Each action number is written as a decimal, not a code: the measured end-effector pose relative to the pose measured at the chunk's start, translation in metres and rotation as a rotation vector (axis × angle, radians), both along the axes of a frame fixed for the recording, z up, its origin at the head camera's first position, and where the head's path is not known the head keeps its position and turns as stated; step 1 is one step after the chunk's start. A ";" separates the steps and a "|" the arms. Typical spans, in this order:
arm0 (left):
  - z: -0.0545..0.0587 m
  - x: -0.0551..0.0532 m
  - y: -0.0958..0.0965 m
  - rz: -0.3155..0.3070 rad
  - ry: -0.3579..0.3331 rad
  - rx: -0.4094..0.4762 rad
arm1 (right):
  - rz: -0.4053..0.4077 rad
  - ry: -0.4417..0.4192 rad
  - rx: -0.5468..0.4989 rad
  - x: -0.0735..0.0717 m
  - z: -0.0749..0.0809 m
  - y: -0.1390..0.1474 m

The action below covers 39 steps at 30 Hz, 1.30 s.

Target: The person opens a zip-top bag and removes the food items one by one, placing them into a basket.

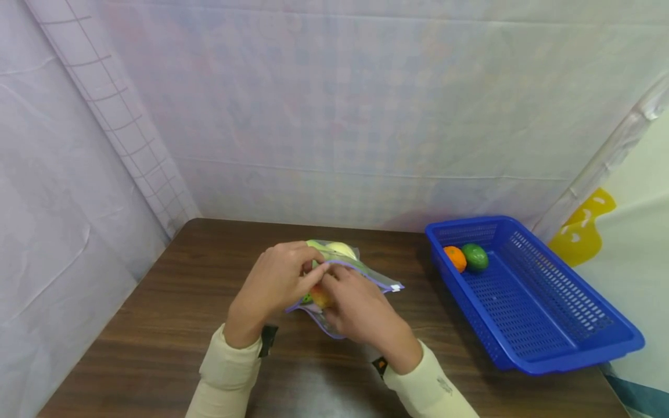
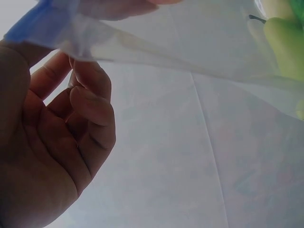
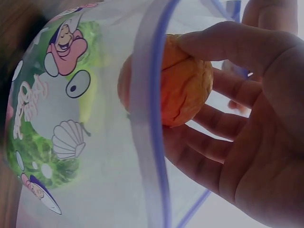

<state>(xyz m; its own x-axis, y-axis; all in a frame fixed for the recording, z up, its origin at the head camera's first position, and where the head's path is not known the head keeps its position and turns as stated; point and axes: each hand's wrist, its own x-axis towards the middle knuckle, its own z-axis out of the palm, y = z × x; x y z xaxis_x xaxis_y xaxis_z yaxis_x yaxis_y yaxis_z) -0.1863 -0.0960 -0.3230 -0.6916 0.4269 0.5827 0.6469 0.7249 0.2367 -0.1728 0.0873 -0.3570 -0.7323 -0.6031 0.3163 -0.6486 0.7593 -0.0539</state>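
Note:
A clear zip bag (image 3: pixel 109 190) with a purple zip edge and cartoon prints stands with its mouth spread. My left hand (image 1: pixel 274 278) pinches the rim of the bag on its left side; in the left wrist view its other fingers are curled. At the mouth, my right hand (image 1: pixel 360 305) grips a round, wrinkled orange-red fruit (image 3: pixel 187 90), which lies partly behind the zip edge in the right wrist view. Inside the bag show a yellow-green fruit with a stem (image 2: pixel 285 47) and a leafy green thing (image 3: pixel 52 161), blurred by the plastic.
To the right stands a blue plastic basket (image 1: pixel 473 325), holding an orange (image 1: pixel 456 258) and a dark green fruit (image 1: pixel 474 257) in its far left corner. The brown wooden table (image 1: pixel 172 325) meets white curtains (image 1: pixel 334 116) at the back and left.

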 end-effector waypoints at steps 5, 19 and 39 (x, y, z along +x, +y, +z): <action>0.000 0.000 -0.001 0.007 0.002 0.007 | 0.020 0.065 -0.015 0.005 0.003 0.001; -0.001 -0.001 -0.001 0.002 0.009 0.009 | 0.049 0.091 -0.034 0.013 0.011 0.007; -0.001 0.000 -0.004 0.022 0.007 0.000 | 0.131 0.165 -0.117 0.029 0.027 0.015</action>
